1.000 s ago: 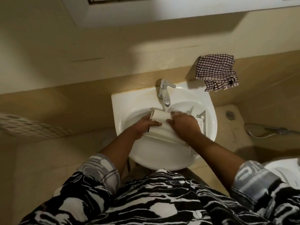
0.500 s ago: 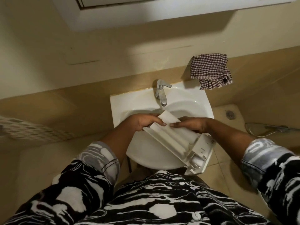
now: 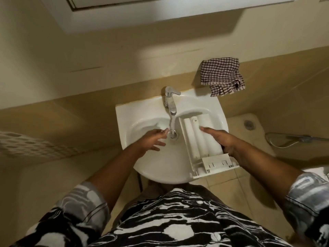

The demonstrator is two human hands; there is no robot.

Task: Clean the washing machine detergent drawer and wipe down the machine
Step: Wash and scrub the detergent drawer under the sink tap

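Water runs from the tap point(image 3: 170, 101) in a thin stream point(image 3: 172, 124) straight down to the drain point(image 3: 173, 135) of the white sink point(image 3: 160, 164). The detergent drawer point(image 3: 195, 141) lies in the basin just right of the tap, open side up. Its far end is tucked under the back rim and its front panel juts over the rim nearest you. Your right hand point(image 3: 222, 140) rests on top of the drawer, fingers point(image 3: 209, 130) straight and pressed together, pointing back toward the tap. Your left hand point(image 3: 151, 139) is left of the tap and holds nothing, its fingers point(image 3: 161, 131) loosely spread with the tips reaching the falling water. A checked cloth point(image 3: 222, 76) lies crumpled on the ledge behind and to the right of the tap.
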